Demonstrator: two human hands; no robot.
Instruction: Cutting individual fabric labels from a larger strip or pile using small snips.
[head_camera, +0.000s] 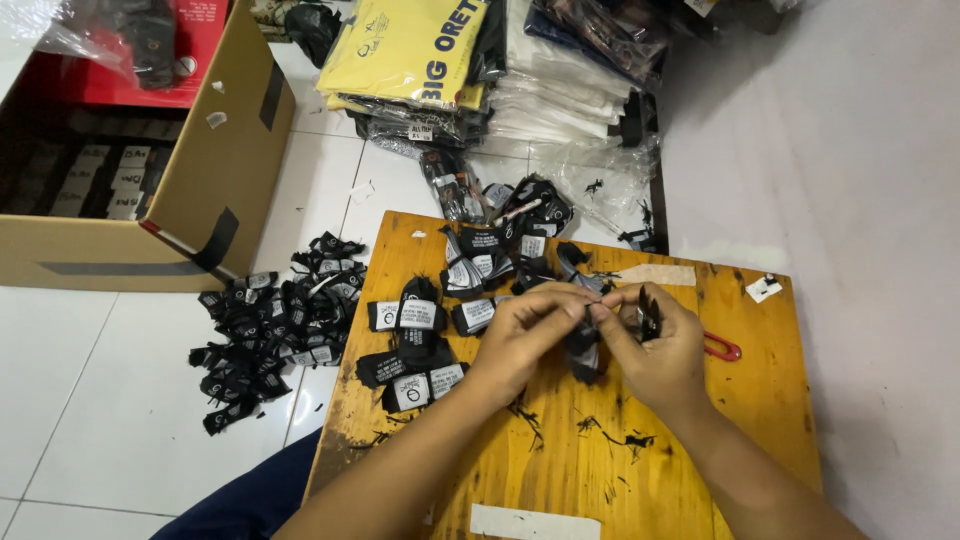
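Both hands meet over the board (700, 430): the left hand (525, 335) and right hand (650, 345) pinch one black label (585, 350) between closed fingertips. Label bundles (420, 335) lie just left of them; red-handled snips (722, 348) sit right.

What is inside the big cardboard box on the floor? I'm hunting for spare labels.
The cardboard box holds rows of small white-and-black label bundles along its dark bottom, with a red flat package and clear plastic bag above. Its near wall hides whatever lies below the rim.
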